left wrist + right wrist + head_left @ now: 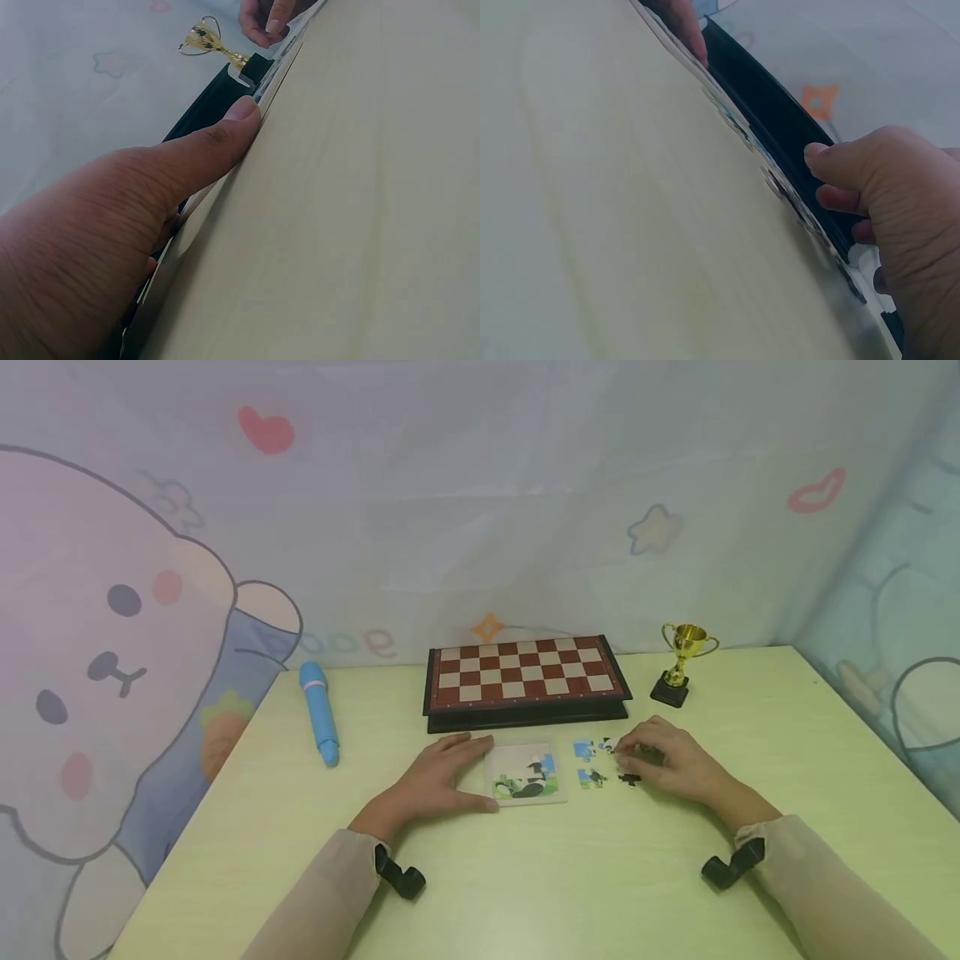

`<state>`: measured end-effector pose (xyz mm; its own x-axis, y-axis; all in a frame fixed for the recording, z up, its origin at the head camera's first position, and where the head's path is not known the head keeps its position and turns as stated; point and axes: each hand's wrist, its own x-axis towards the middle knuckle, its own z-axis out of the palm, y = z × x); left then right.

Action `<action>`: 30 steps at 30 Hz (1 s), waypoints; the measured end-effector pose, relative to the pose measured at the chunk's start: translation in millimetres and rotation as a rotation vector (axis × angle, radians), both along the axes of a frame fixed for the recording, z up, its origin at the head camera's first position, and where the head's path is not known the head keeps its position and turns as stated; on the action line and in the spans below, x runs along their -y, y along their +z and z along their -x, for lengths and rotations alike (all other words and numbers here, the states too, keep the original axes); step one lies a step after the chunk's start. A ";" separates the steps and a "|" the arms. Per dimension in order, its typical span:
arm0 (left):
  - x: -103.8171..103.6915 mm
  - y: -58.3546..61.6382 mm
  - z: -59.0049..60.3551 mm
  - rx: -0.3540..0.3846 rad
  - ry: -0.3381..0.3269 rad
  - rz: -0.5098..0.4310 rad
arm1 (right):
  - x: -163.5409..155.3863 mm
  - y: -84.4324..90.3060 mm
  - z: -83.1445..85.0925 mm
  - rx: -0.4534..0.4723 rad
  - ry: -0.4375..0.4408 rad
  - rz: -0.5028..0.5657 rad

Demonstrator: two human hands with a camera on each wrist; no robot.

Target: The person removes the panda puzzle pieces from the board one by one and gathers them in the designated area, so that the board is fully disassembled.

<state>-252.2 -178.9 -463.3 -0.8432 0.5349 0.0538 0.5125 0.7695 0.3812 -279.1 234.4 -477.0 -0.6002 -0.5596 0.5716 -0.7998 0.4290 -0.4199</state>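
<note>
A square puzzle tray lies on the table, with panda picture pieces along its lower and right parts and bare backing at the upper left. My left hand grips the tray's left side, thumb at the near corner and fingers at the far one. In the left wrist view the thumb presses against its near edge. Several loose jigsaw pieces lie right of the tray. My right hand hovers over the rightmost ones, fingers bent, thumb apart from the index finger. Between its fingertips no piece shows.
Behind the tray stands a folded chessboard case with black sides. A small gold trophy cup on a black base is at the back right. A blue toy microphone lies at the left. A printed cloth hangs behind the table.
</note>
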 end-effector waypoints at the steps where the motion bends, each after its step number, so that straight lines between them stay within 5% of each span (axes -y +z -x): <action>1: -0.1 -0.8 0.0 0.004 0.004 0.005 | 1.1 -0.7 0.8 0.001 0.002 0.009; 10: -1.3 -2.0 -0.5 0.009 0.001 0.008 | 30.8 0.4 7.2 0.043 0.059 0.023; 18: -2.3 0.7 -1.0 0.010 -0.005 -0.006 | 83.6 5.3 10.6 0.051 0.096 -0.072; 30: -2.2 3.5 -2.1 0.001 -0.007 -0.005 | 105.3 7.8 10.8 -0.048 0.011 -0.196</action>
<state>-250.1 -176.7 -459.8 -0.8392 0.5409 0.0553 0.5177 0.7638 0.3856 -289.8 129.0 -469.1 -0.5679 -0.6691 0.4793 -0.8221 0.4898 -0.2903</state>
